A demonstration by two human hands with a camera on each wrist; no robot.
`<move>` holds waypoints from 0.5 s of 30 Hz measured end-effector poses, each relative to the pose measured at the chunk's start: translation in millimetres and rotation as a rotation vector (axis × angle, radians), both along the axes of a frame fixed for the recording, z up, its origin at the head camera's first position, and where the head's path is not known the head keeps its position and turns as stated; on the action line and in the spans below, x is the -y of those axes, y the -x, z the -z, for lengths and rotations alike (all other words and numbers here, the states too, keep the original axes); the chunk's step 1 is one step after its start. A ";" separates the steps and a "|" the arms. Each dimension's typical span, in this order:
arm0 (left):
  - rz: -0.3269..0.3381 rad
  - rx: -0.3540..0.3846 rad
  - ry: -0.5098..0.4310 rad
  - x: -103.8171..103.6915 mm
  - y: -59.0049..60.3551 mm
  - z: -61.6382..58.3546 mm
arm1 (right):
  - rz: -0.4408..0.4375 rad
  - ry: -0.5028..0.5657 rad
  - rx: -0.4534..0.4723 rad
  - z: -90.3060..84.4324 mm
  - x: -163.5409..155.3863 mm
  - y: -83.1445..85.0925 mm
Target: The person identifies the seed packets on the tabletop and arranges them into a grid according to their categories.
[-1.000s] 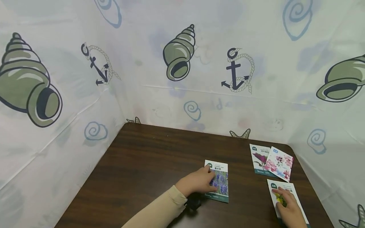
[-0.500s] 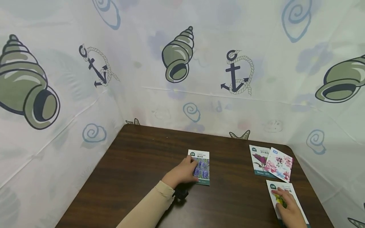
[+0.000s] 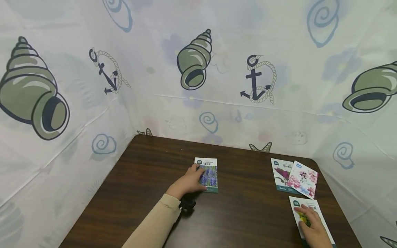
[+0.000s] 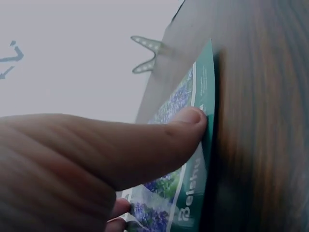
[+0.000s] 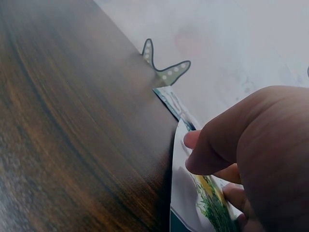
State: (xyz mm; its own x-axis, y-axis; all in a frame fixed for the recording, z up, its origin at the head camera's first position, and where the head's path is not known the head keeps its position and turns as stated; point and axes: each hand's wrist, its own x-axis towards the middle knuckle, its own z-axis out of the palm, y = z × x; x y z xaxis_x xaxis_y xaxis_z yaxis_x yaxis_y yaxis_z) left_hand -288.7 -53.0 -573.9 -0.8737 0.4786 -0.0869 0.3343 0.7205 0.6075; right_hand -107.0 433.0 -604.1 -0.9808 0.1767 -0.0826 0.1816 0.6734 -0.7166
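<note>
In the head view my left hand [image 3: 187, 182] lies over the left side of a lavender seed packet [image 3: 211, 172] with purple flowers, a white top and a green lower band. The left wrist view shows my thumb [image 4: 169, 140] straight, pressing the packet's green band, with other fingertips lower on its face. At the front right, my right hand [image 3: 313, 224] rests on a white packet [image 3: 324, 224] with yellow flowers. Its thumb and fingers touch the packet's face in the right wrist view, and the hand covers much of the picture.
Behind the right hand, a packet with a dark pink flower [image 3: 280, 172] lies partly under a square pink-blossom packet [image 3: 304, 179]. The dark wooden table [image 3: 149, 165] meets a shell-and-anchor printed cloth [image 3: 149, 79] at its back and sides.
My left hand has slid the lavender seed packet left and farther back across the table. My right hand and the other packets have stayed nearly where they were.
</note>
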 end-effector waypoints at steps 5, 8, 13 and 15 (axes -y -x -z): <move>-0.008 0.014 -0.027 6.5 7.1 7.4 | -0.010 0.007 -0.009 3.4 -0.9 0.3; -0.009 0.038 -0.039 8.9 8.9 11.0 | -0.005 0.016 0.005 3.5 -1.9 1.0; 0.004 0.033 -0.072 14.0 13.0 16.9 | -0.011 0.024 0.021 4.3 -3.5 1.4; 0.012 0.031 -0.079 15.3 15.7 19.7 | -0.011 0.024 0.026 5.3 -3.5 1.6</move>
State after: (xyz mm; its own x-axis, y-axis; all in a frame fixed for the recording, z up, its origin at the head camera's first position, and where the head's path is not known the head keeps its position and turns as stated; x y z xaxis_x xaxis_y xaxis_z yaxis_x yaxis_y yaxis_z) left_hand -304.5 -68.4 -593.6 -0.8656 0.4951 -0.0752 0.3229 0.6664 0.6721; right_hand -108.6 436.6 -609.5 -0.9801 0.1636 -0.1127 0.1935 0.6577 -0.7280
